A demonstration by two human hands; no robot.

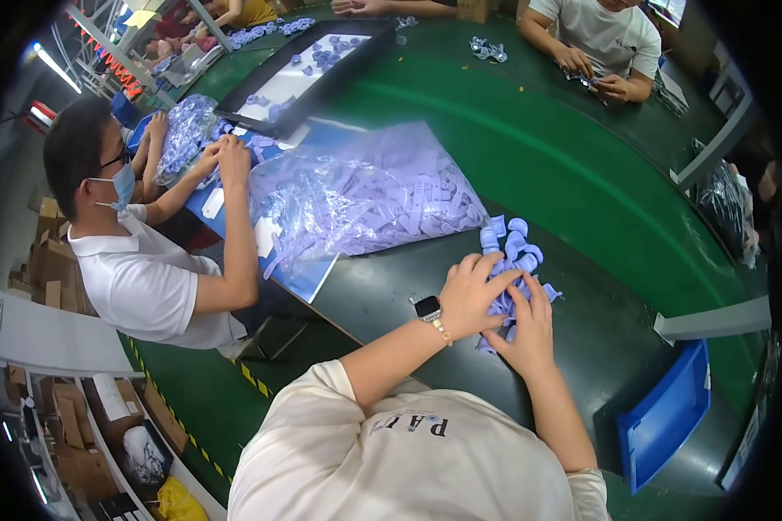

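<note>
A small heap of lavender plastic parts (519, 247), curved and cup-like, lies on the dark green tabletop in front of me. My left hand (475, 298) rests over its left side with fingers stretched across the parts. From the near right, my right hand (528, 334) touches the heap, its fingers apart and slightly bent. The hands come close together at the fingertips, and neither has a part lifted. Some pieces are hidden under my fingers. Left of the heap lies a big clear plastic bag (382, 187) full of lavender strap-like pieces.
A blue plastic tray (666, 417) stands at the right. Past the bag is a black-framed tray (308, 65) with more lavender parts. A masked co-worker (148, 278) works at the left, another person (613, 43) across the table. A grey metal bracket (712, 317) juts in at right.
</note>
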